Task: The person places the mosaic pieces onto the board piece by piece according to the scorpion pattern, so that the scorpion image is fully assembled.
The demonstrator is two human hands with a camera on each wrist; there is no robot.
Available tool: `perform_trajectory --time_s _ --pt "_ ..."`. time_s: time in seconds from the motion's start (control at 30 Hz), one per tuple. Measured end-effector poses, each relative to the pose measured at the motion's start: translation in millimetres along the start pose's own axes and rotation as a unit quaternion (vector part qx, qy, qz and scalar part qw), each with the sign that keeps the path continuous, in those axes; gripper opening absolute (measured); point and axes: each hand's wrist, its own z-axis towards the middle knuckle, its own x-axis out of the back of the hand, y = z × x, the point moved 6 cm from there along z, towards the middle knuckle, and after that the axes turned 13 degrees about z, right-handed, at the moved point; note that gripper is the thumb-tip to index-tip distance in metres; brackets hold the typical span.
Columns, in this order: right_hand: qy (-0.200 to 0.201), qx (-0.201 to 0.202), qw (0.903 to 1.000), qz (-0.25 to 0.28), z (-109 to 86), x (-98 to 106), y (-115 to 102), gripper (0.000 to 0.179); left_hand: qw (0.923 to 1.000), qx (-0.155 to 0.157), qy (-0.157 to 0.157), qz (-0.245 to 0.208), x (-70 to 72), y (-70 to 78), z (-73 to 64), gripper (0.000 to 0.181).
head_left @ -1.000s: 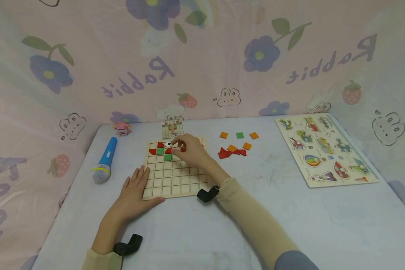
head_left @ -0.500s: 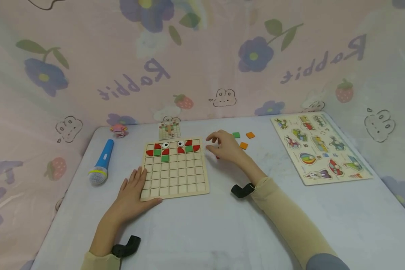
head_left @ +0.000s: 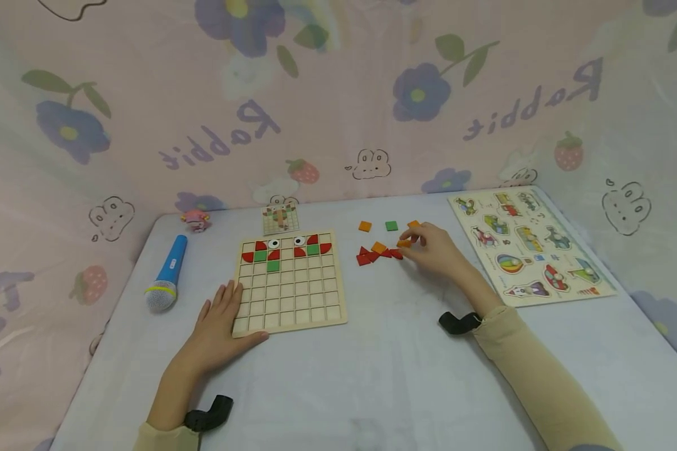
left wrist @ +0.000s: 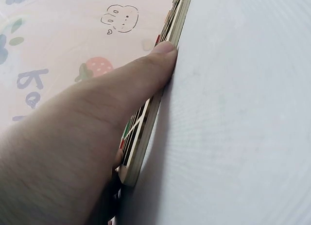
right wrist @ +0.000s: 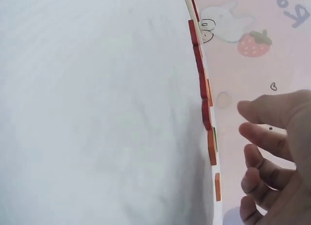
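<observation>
We note the left hand (head_left: 211, 335) resting loose at the near-left corner of a pale wooden grid board (head_left: 293, 294), fingers extended along its left edge, thumb against its near edge, gripping nothing. The board sits left of centre on the white-covered table (head_left: 372, 376). Along its far edge we see red curved-edged tiles (head_left: 248, 257), two white eye discs with black centres (head_left: 274, 244) and flat green square tiles (head_left: 273, 266).

The right hand (head_left: 437, 250) hovers beyond the board's right edge, its fingertips over a flat orange square tile (head_left: 404, 243). In the right wrist view we find thumb and forefinger parted, the other fingers loosely bent, nothing grasped. Just beside lies a cluster of small red wooden tiles (head_left: 367, 258), with a second orange tile (head_left: 378, 247) on top. Toward the table's far edge we record a third orange tile (head_left: 365, 226), a loose green tile (head_left: 392, 225) and a fourth orange tile (head_left: 414, 223), partly hidden by the right hand.

Other finds: a small printed pattern card (head_left: 281, 218) beyond the board's far edge; a pink figurine (head_left: 195, 220) near the table's far-left corner; a blue toy microphone with a silver head (head_left: 168, 272) by the left edge; a cream picture-puzzle board (head_left: 533, 274) by the right edge.
</observation>
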Motion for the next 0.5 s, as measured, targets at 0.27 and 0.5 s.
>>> perform_trajectory --time_s 0.27,0.5 --pt "-0.031 0.005 0.9994 0.011 -7.6 -6.3 16.4 0.031 1.0000 -0.001 0.000 -0.002 -0.9 -0.5 -0.1 0.123" --pt "-0.011 0.034 0.9993 0.004 -9.9 -10.8 25.6 0.030 1.0000 -0.001 0.003 -0.002 -1.5 -0.4 -0.1 0.123"
